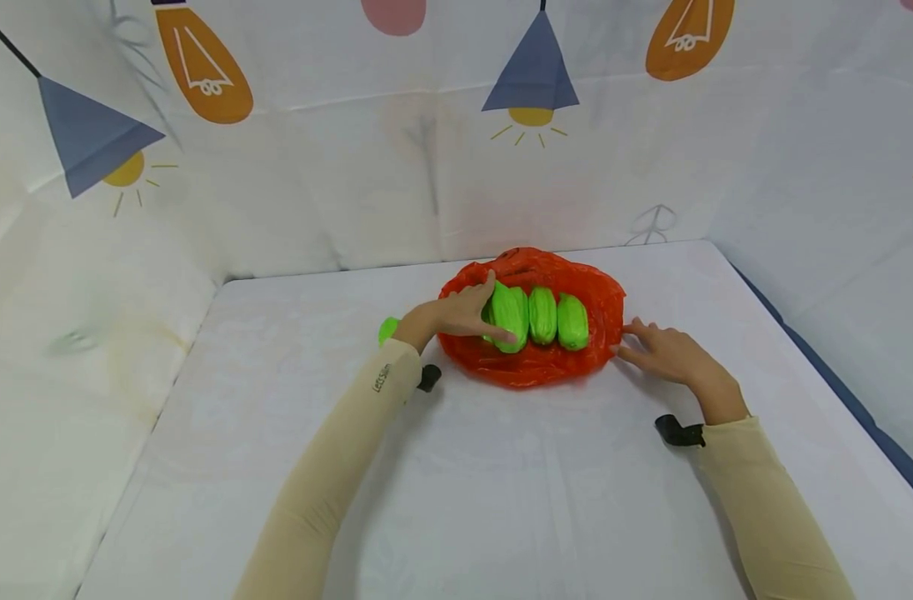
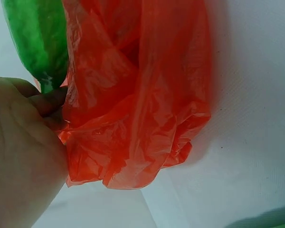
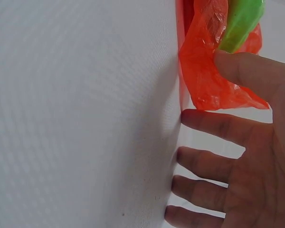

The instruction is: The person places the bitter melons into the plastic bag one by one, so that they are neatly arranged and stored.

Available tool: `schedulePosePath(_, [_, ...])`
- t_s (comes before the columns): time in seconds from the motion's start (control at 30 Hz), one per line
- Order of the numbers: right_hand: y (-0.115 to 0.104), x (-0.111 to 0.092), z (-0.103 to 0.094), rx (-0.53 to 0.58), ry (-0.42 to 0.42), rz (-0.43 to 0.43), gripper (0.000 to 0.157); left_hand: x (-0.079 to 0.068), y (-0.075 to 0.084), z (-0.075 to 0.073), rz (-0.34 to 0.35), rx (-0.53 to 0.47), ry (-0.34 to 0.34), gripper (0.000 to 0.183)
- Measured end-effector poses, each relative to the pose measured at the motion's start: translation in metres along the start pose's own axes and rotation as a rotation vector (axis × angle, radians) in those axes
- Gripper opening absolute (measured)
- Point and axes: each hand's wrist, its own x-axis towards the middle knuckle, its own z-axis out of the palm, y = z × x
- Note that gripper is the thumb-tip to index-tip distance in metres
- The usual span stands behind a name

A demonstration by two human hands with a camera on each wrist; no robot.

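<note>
A red plastic bag (image 1: 494,367) lies spread near the table's far edge, with several bright green ribbed vegetables on it. My left hand (image 1: 460,312) reaches in from the left and holds the leftmost vegetable (image 1: 511,317), thumb on the near side, fingers behind. In the left wrist view, curled fingers lie at the stem of a green vegetable (image 2: 38,38), beside the bag's crumpled side (image 2: 128,118). At the bag's right edge is my right hand (image 1: 666,354), its fingers extended and spread. Its fingertips meet the white tabletop, and the thumb (image 3: 247,71) overlaps the bag.
Another green object (image 1: 387,330) sits left of the bag, partly behind my left wrist. A black curved piece (image 1: 677,431) shows at the right wrist. Behind the white table (image 1: 516,483) hangs a pale cloth printed with lamps (image 1: 535,62) and bulbs.
</note>
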Motion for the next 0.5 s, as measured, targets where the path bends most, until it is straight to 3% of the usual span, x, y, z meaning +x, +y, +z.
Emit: schedulePosePath(0.5, [-0.0008,-0.0004,-0.0006,-0.011,0.011,0.000,0.072,-0.0050,-0.0064,0.0028,0.052,0.010,0.067,0.128])
